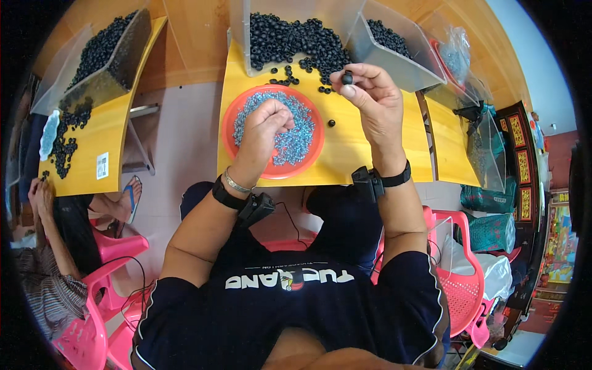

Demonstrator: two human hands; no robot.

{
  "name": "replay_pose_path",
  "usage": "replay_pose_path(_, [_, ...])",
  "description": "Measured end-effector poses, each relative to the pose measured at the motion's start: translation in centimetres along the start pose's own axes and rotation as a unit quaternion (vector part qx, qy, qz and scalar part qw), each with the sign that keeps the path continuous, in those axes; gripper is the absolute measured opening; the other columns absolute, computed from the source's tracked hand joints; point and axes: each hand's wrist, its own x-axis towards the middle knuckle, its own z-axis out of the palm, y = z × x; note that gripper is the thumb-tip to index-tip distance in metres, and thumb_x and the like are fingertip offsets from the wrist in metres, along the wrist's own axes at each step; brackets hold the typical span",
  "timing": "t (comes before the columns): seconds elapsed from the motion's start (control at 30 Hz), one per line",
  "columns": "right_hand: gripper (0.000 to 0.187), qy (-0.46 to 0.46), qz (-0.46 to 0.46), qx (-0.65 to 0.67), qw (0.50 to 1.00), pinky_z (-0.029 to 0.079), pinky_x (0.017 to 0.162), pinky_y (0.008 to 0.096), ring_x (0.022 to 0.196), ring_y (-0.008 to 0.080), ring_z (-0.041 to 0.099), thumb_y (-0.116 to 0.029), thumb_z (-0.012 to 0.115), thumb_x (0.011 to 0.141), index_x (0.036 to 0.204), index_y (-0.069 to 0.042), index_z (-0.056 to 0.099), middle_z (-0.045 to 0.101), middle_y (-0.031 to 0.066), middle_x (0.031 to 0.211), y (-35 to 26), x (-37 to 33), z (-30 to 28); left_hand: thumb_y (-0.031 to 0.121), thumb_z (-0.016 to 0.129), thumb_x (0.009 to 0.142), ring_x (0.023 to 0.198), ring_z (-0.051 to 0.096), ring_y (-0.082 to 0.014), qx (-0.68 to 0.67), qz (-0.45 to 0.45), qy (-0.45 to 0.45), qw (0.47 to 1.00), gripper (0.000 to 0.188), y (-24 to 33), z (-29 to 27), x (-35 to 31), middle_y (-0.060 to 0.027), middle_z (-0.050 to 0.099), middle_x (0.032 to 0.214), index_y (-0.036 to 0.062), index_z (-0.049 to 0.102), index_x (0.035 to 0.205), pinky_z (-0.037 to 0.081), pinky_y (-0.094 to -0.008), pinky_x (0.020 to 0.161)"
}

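My right hand (377, 102) is raised over the yellow table, pinching a small round black knob (347, 78) between thumb and fingertips. Over an orange-red plastic bowl (228, 132) is my left hand (266, 126), its fingers curled and pressed together. Whatever those fingers may hold is hidden. Many small shiny silver-blue metal pieces (299, 140) fill the bowl. Beyond it, a heap of black knobs (299, 40) spills from a clear plastic bin (246, 37) onto the table. One loose knob (332, 123) lies right of the bowl.
Another clear bin (404, 65) with black knobs stands at the far right. To the left, a co-worker's hands (42, 197) are at a second yellow table (117, 139) with a knob-filled bin (117, 74). A pink chair (459, 290) stands by my right side.
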Motion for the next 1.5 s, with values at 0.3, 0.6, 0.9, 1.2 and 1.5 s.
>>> replay_pose_path(0.3, [0.03,-0.011,0.073,0.125,0.989,0.049,0.08,0.0301,0.086,0.0186,0.062,-0.007,0.059,0.087,0.116,0.0,0.055,0.065,0.0155,0.102,0.2,-0.8,-0.3,0.017,0.044,0.091,0.077,0.055,-0.0116,0.01,0.001,-0.012,1.0,0.018,-0.4,-0.1,0.1,-0.0038,0.06,0.08,0.005,0.055,0.082,0.042,-0.0263,0.074])
replay_pose_path(0.6, [0.036,-0.016,0.144,0.276,0.95,0.049,0.077,0.0297,0.085,0.0187,0.06,-0.013,0.058,0.089,0.121,0.001,0.05,0.063,0.0143,0.102,0.3,-1.5,-0.8,0.015,0.044,0.091,0.077,0.054,-0.0108,0.013,-0.004,-0.021,1.0,0.017,-0.4,0.1,0.2,-0.0036,0.06,0.08,0.0055,0.055,0.083,0.041,-0.0251,0.073])
replay_pose_path(0.9, [0.033,-0.028,0.106,0.102,0.989,0.048,0.076,0.029,0.083,0.0176,0.059,-0.013,0.057,0.089,0.119,0.0,0.051,0.063,0.0139,0.1,-0.4,1.2,-3.5,0.015,0.043,0.091,0.075,0.053,-0.0105,0.019,-0.006,-0.012,1.0,0.018,-0.5,-0.1,0.0,-0.0028,0.059,0.079,0.0054,0.055,0.082,0.041,-0.0248,0.071])
replay_pose_path(1.2, [0.034,0.238,-0.051,-0.347,0.906,0.049,0.062,0.0239,0.073,0.0133,0.061,-0.018,0.063,0.086,0.114,-0.001,0.057,0.065,0.0084,0.088,-2.1,17.2,-21.1,0.013,0.046,0.09,0.073,0.052,-0.0095,-0.009,-0.004,-0.003,1.0,0.015,-0.5,-0.1,0.4,-0.0024,0.057,0.079,0.0036,0.055,0.083,0.042,-0.0238,0.068])
replay_pose_path(1.5, [0.019,-0.139,0.14,-0.479,0.855,0.049,0.068,0.0294,0.076,0.0152,0.063,-0.015,0.065,0.081,0.099,-0.009,0.068,0.068,0.004,0.085,8.9,7.9,-11.3,0.016,0.042,0.09,0.078,0.053,-0.0113,0.04,-0.007,-0.013,0.999,0.019,-0.3,-0.3,0.5,-0.0037,0.059,0.081,0.0051,0.055,0.082,0.041,-0.0252,0.073])
